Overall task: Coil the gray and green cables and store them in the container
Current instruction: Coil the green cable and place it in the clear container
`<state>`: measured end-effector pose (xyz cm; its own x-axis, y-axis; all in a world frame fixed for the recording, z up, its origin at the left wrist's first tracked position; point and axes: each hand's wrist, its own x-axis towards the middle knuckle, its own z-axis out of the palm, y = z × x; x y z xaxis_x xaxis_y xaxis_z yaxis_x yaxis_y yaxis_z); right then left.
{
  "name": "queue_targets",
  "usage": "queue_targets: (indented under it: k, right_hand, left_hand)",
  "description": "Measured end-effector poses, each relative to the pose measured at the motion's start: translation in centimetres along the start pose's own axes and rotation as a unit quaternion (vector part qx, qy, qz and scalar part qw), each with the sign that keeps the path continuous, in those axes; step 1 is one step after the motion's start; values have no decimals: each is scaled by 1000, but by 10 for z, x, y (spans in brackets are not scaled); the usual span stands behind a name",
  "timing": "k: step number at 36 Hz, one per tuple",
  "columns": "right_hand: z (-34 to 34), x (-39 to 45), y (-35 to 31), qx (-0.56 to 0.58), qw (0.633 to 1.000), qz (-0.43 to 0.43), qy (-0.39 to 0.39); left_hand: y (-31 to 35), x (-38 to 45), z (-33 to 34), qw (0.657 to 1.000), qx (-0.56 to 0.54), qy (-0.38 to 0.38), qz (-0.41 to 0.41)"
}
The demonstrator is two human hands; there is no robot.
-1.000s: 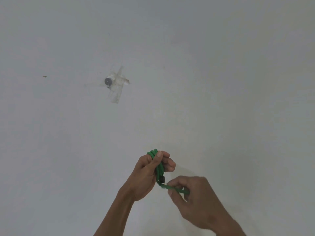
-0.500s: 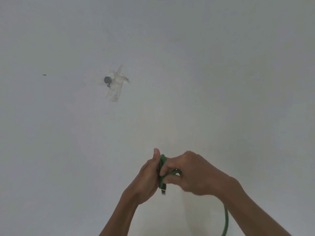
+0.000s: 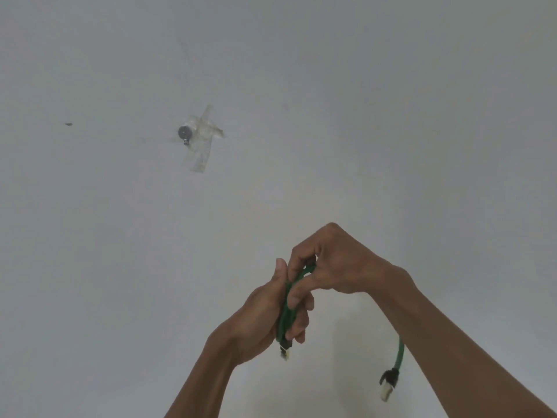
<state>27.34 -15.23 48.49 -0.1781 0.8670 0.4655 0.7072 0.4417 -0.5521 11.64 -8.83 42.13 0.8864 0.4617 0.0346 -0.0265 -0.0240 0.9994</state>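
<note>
A green cable (image 3: pixel 285 309) is bundled in loops inside my left hand (image 3: pixel 259 321), which is closed around it low in the middle of the view. One plug end (image 3: pixel 285 352) sticks out below that hand. My right hand (image 3: pixel 334 263) sits just above and right of the left, its fingers pinching a strand of the same cable at the top of the bundle. The free tail hangs under my right forearm and ends in a black and clear plug (image 3: pixel 388 384). No gray cable or container is in view.
A plain white wall fills the view. A small round metal piece (image 3: pixel 184 133) is stuck to it with strips of clear tape (image 3: pixel 200 146) at the upper left. A tiny dark mark (image 3: pixel 68 124) sits farther left.
My right hand has risen from below the bundle to above it, carrying the cable over the top. The free tail has swung up, and its plug now hangs in view under my right forearm.
</note>
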Motion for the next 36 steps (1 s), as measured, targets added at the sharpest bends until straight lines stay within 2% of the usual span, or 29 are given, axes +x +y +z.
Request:
queue_targets:
  k: [5,9,13,16,18,23,26,28,32,34,36]
  right_hand:
    - [-9,6,6,42,999,7,11]
    - [-3,6,30,156,986,21,64]
    - [24,-4,56,275,951,36,134]
    - [50,-19,63,393,909,63,124]
    - [75,-28,60,428,890,77,135]
    - [119,-48,56,302,913,153,226]
    - [124,-58,48,201,944,129,229]
    - [125,-62,44,182,947,122,234]
    - [119,-66,32,105,963,103,224]
    - [116,-69,28,29,975,90,199]
    - [107,-73,27,-81,973,69,206]
  left_hand:
    - [-3,-1,7,999,-41,8,-4]
    - [0,-2,8,997,-82,1,14]
    - [4,-2,13,992,-111,-15,50]
    - [11,2,18,989,-102,-22,103]
    - [18,4,19,987,-100,-11,122]
    - [28,13,14,979,-106,46,170]
    - [29,19,7,974,-97,79,188]
    - [27,22,2,973,-94,93,192]
    - [18,31,-4,974,-8,131,184]
    - [13,32,-7,970,24,157,182]
    - [12,29,-13,967,66,178,169]
